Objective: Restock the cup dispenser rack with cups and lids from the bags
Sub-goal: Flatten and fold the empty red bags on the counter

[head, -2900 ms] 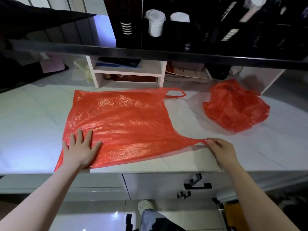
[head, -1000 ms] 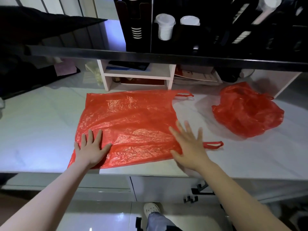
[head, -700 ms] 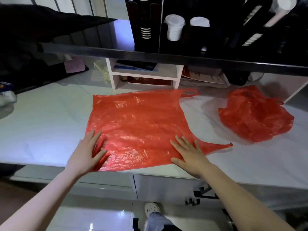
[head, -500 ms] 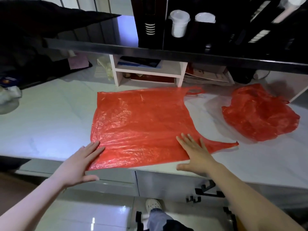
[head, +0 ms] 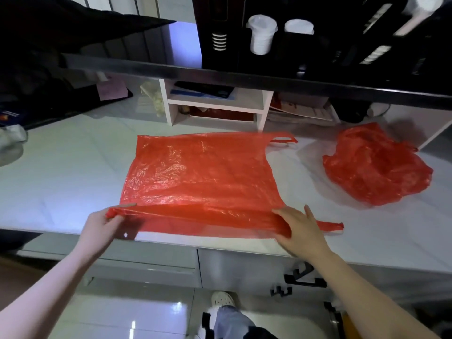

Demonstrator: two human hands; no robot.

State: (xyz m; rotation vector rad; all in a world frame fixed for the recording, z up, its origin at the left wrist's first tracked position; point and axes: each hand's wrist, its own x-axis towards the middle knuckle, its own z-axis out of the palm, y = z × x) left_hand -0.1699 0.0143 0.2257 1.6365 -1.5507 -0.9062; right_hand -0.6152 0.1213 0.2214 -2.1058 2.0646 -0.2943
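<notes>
A flattened red plastic bag [head: 200, 177] lies on the white counter [head: 61, 172], its near edge lifted and folded over. My left hand [head: 102, 223] pinches the bag's near left corner. My right hand [head: 299, 226] grips the near right part of the folded edge, beside the bag's handle strip. A second, crumpled red bag [head: 376, 167] sits at the right. Up on the dark shelf the black dispenser rack [head: 269, 45] holds a stack of white cups [head: 261, 35] and a white lid stack [head: 299, 26].
A small white shelf unit [head: 215, 106] with papers stands at the back of the counter. A dark shelf edge [head: 220, 74] overhangs the counter. Papers lie at the back right. Drawers with black handles [head: 304, 277] are below the counter edge.
Both hands left their flat press on the bag, took hold of its near edge and lifted it, folding it away from me.
</notes>
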